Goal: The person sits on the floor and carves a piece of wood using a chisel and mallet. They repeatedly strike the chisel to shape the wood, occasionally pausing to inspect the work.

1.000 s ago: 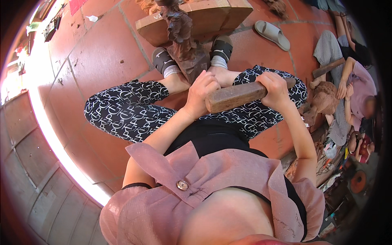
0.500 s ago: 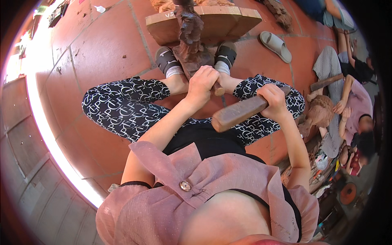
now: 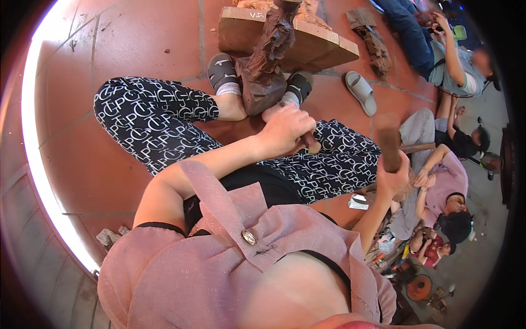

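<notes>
A dark brown wood carving [image 3: 272,52] with a rough, gnarled stem stands on its chunky base [image 3: 262,93] between my sandalled feet. My left hand [image 3: 287,129] is closed around the round wooden handle [image 3: 313,144] of a tool, perhaps a chisel. Its working end is hidden from view. The fist is apart from the carving, in front of its base and above my patterned trousers. Off by my right knee, my right hand [image 3: 393,176] grips a bar-like wooden mallet [image 3: 390,143], held upright and smeared by motion at its top.
Behind the carving stands a thick wooden slab [image 3: 323,48] with pale wood on it. A loose grey slipper [image 3: 360,92] and a rough wood piece [image 3: 372,46] lie on the red tiles. Several people sit at the right; a person in pink [image 3: 445,170] works nearby.
My right hand has swung outward to the right, turning the mallet from sideways to upright. My left hand has moved right and slightly nearer, still gripping its tool. The whole view has shifted.
</notes>
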Motion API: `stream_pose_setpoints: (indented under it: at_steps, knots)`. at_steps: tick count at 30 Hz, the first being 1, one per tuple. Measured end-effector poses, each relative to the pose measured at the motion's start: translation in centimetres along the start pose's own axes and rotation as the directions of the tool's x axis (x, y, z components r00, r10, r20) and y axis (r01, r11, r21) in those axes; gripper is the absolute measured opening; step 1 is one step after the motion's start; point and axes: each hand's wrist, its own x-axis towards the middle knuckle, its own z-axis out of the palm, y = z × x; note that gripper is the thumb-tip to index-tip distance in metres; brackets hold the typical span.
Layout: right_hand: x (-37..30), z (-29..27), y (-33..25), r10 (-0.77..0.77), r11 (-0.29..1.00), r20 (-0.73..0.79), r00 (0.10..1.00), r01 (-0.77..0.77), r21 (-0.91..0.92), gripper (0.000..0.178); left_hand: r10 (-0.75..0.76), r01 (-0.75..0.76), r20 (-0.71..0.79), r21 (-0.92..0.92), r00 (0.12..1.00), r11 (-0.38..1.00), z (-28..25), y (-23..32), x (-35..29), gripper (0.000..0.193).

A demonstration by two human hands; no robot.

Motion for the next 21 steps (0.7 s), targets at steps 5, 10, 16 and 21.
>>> stream_pose_setpoints:
  at_steps: [5,10,16,21]
  knots:
    - [-2.4,-3.9,6.1,0.335,0.937,-0.328,0.883,-0.35,0.014,0.063,-0.013,0.027,0.248,-0.054,0.969,0.998,-0.4,0.8,1.0,0.033]
    - [-5.5,-2.4,9.6,0.635,0.736,-0.147,0.758,-0.536,0.414,0.055,-0.44,0.288,0.436,0.372,0.785,0.883,-3.6,-3.0,2.7,0.049]
    - [-13.4,8.2,15.2,0.656,0.596,0.228,0.72,-0.679,0.429,0.058,-0.471,0.264,0.441,0.453,0.764,0.852,-5.1,-7.9,1.4,0.053]
    - [-14.0,15.2,2.4,0.605,0.245,0.605,0.518,-0.844,0.477,0.059,-0.478,0.188,0.511,0.518,0.715,0.835,-4.2,-7.3,2.9,0.061]
